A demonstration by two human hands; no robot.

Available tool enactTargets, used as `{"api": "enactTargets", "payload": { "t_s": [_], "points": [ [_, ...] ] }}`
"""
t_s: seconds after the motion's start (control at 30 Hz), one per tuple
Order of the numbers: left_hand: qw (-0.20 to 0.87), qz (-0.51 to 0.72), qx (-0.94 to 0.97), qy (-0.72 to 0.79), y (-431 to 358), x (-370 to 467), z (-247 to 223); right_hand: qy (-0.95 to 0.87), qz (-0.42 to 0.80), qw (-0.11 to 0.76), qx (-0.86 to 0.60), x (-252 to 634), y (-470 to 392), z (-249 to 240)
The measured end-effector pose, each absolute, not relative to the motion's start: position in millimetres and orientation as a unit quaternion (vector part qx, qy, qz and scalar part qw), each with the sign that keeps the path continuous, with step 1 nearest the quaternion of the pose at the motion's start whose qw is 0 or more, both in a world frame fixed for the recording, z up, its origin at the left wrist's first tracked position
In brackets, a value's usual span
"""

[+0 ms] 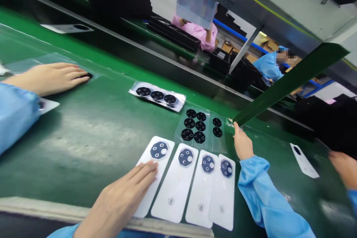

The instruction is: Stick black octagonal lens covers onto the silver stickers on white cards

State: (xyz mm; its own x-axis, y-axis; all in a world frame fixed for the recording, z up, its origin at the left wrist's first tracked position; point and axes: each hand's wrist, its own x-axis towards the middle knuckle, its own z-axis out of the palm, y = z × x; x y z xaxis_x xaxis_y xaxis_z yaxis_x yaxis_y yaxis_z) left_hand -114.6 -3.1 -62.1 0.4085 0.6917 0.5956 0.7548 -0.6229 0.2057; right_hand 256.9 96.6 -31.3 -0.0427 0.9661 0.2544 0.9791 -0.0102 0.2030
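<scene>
Our left hand (119,195), fingers together, lies on a white plate (147,197) pointing away. Our right hand (242,143), nearer the black stickers (200,126), shows just one finger

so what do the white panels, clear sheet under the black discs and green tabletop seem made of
White panels: smooth with faint sheen, so perhaps plastic or coated glass; can't tell which.
Green tabletop: probably rubber or vinyl, semi-glossy, judging by soft light reflections.
Clear sheet: likely glossy plastic film, since green shows through.
</scene>
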Motion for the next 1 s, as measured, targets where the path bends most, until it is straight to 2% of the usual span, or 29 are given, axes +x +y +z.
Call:
{"api": "enactTargets", "payload": {
  "t_s": [0.1, 0.27, 0.43, 0.57, 0.7, 0.83, 0.93, 1.0],
  "points": [
    [0.069, -0.280, -0.865, -0.411, -1, -112, -42, -0.713, -0.155, 0.026, -0.684, 248, 92, -37],
    [-0.040, -0.204, -0.876, -0.435, 20, -116, -18, -0.697, -0.112, 0.054, -0.706, 256, 89, -42],
    [-0.077, -0.216, -0.882, -0.411, 47, -122, -20, -0.704, -0.068, 0.061, -0.704, 269, 81, -25],
    [-0.081, -0.193, -0.892, -0.402, 56, -121, -23, -0.712, -0.102, 0.044, -0.694, 256, 60, -7],
    [-0.077, -0.146, -0.902, -0.399, 59, -118, -18, -0.770, -0.093, 0.100, -0.623, 215, 24, -6],
    [-0.039, -0.102, -0.929, -0.355, 63, -112, -12, -0.862, 0.009, 0.145, -0.486, 154, -5, -12],
    [-0.035, -0.099, -0.938, -0.330, 66, -113, -13, -0.856, 0.146, 0.195, -0.456, 112, -3, -11],
    [-0.075, -0.122, -0.931, -0.337, 68, -117, -17, -0.820, 0.227, 0.218, -0.478, 90, 13, -10]
  ]
}}
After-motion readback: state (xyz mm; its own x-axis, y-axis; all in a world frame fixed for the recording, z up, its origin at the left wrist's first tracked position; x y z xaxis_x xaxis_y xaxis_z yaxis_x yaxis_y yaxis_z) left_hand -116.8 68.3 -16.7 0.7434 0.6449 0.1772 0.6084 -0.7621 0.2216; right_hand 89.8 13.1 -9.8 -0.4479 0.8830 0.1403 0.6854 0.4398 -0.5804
